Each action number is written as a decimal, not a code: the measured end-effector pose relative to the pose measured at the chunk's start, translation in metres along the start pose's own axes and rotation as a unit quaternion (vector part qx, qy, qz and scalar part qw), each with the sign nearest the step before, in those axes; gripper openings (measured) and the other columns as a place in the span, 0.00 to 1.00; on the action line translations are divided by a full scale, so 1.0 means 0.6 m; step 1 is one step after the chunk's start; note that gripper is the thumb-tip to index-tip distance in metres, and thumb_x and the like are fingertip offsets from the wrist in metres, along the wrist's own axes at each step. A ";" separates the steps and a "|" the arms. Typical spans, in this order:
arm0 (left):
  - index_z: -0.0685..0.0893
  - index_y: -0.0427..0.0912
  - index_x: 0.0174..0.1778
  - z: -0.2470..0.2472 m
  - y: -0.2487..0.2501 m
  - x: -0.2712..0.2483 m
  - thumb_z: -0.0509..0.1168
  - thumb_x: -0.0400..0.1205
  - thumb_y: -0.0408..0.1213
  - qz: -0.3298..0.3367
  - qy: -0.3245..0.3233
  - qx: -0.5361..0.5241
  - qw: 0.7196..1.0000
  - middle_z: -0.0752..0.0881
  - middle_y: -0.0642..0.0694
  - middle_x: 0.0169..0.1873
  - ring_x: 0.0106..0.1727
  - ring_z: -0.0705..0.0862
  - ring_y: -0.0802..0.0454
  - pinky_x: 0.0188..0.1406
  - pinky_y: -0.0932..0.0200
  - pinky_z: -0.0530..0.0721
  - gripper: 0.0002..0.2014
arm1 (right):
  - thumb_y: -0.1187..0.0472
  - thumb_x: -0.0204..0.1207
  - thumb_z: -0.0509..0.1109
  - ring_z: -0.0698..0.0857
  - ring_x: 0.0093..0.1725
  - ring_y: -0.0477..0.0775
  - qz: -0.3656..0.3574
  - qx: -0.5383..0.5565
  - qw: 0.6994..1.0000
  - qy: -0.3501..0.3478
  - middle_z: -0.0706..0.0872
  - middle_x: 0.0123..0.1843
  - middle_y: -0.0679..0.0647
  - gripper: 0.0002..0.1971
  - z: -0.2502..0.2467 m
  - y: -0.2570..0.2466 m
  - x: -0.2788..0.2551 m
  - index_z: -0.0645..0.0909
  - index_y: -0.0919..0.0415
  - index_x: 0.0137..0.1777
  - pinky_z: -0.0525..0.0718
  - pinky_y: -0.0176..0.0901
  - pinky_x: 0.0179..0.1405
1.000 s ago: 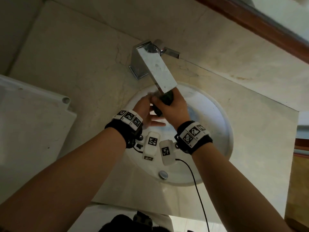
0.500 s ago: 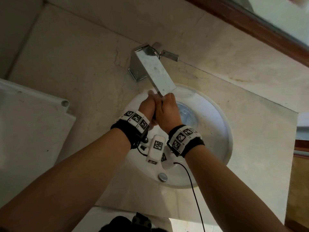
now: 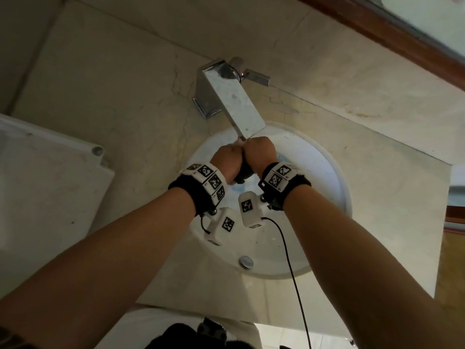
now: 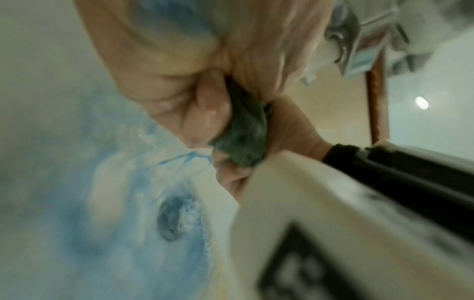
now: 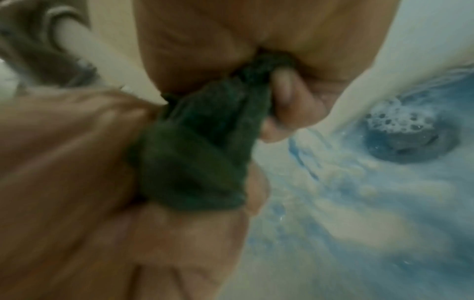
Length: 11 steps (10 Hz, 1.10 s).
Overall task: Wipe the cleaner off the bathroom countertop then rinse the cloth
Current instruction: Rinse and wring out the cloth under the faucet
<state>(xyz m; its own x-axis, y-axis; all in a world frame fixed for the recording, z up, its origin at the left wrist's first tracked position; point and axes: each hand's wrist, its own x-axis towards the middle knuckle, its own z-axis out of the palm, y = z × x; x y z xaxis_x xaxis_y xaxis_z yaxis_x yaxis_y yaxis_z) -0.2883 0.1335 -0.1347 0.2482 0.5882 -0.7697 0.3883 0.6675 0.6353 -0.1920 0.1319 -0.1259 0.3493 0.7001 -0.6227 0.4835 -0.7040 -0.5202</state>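
Observation:
A dark green cloth is bunched into a tight roll between my two fists, over the white round sink and just under the tip of the chrome faucet. My left hand grips one end and my right hand grips the other, knuckles pressed together. The wrist views show the wet cloth squeezed between curled fingers. Bluish foamy water runs down the basin to the drain.
The beige marble countertop surrounds the sink. A white lid-like slab lies on the left. The faucet lever points right. A wood-framed mirror edge runs along the back right. An overflow button sits on the sink's near wall.
Both hands have come together and closed into fists around the cloth under the faucet tip. The dark cloth, earlier visible above the right hand, is now mostly hidden between the fists.

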 end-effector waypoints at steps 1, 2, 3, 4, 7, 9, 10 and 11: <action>0.77 0.36 0.58 -0.003 -0.004 -0.010 0.63 0.86 0.41 0.036 -0.007 -0.083 0.996 0.83 0.35 0.59 0.55 0.86 0.39 0.51 0.43 0.89 0.12 | 0.46 0.82 0.62 0.80 0.32 0.55 0.032 0.078 0.996 0.008 0.82 0.31 0.54 0.19 -0.009 0.019 -0.007 0.77 0.56 0.33 0.81 0.49 0.38; 0.79 0.41 0.44 -0.011 -0.018 -0.004 0.70 0.81 0.39 0.028 0.006 -0.131 0.991 0.86 0.34 0.51 0.54 0.87 0.38 0.54 0.38 0.88 0.07 | 0.42 0.82 0.63 0.89 0.47 0.57 0.059 0.154 0.985 -0.042 0.88 0.50 0.57 0.16 -0.017 0.030 -0.016 0.83 0.53 0.54 0.90 0.56 0.47; 0.82 0.38 0.39 -0.013 -0.025 -0.009 0.71 0.77 0.30 0.030 -0.012 -0.225 0.974 0.87 0.37 0.41 0.49 0.88 0.39 0.54 0.45 0.87 0.04 | 0.46 0.77 0.73 0.90 0.49 0.61 0.073 0.228 0.969 -0.060 0.88 0.54 0.63 0.16 -0.011 0.037 -0.026 0.80 0.57 0.55 0.91 0.61 0.47; 0.84 0.36 0.52 -0.014 -0.030 -0.002 0.65 0.83 0.40 -0.020 0.007 -0.331 0.943 0.87 0.43 0.45 0.51 0.85 0.43 0.48 0.44 0.86 0.10 | 0.49 0.72 0.76 0.86 0.41 0.52 -0.021 0.116 0.991 0.060 0.86 0.42 0.54 0.15 -0.004 0.032 -0.036 0.73 0.54 0.44 0.87 0.49 0.41; 0.87 0.46 0.53 -0.022 -0.010 0.012 0.56 0.79 0.65 -0.081 -0.035 -0.356 0.930 0.89 0.39 0.50 0.53 0.88 0.38 0.57 0.44 0.84 0.27 | 0.73 0.78 0.60 0.79 0.51 0.50 -0.184 0.074 0.979 0.042 0.81 0.53 0.52 0.14 0.006 0.012 -0.091 0.78 0.61 0.59 0.76 0.30 0.44; 0.78 0.45 0.52 -0.002 0.013 -0.010 0.53 0.89 0.45 -0.021 0.044 -0.288 0.956 0.81 0.46 0.47 0.48 0.82 0.49 0.50 0.61 0.82 0.11 | 0.59 0.88 0.56 0.74 0.52 0.53 -0.245 -0.002 0.963 0.108 0.74 0.55 0.60 0.16 0.029 -0.007 -0.092 0.75 0.69 0.66 0.74 0.44 0.59; 0.82 0.38 0.58 0.000 0.012 -0.002 0.49 0.90 0.51 -0.069 0.037 -0.310 0.947 0.86 0.37 0.56 0.55 0.84 0.43 0.61 0.51 0.85 0.23 | 0.62 0.85 0.59 0.78 0.56 0.53 -0.295 -0.107 0.945 0.089 0.82 0.57 0.60 0.15 0.025 -0.015 -0.070 0.81 0.68 0.65 0.77 0.46 0.60; 0.74 0.32 0.72 -0.006 0.016 -0.016 0.57 0.88 0.40 -0.055 0.031 -0.195 0.979 0.81 0.34 0.67 0.62 0.83 0.41 0.64 0.47 0.82 0.20 | 0.64 0.83 0.61 0.82 0.59 0.59 -0.212 -0.183 0.959 0.034 0.84 0.58 0.62 0.13 0.016 -0.017 -0.050 0.80 0.67 0.64 0.70 0.37 0.50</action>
<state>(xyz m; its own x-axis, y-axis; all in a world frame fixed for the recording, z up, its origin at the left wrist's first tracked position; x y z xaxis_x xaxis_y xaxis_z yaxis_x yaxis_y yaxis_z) -0.2903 0.1361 -0.1207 0.1645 0.5213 -0.8373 0.0389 0.8448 0.5336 -0.2149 0.1168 -0.1076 0.1041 0.9296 -0.3536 0.8390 -0.2730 -0.4708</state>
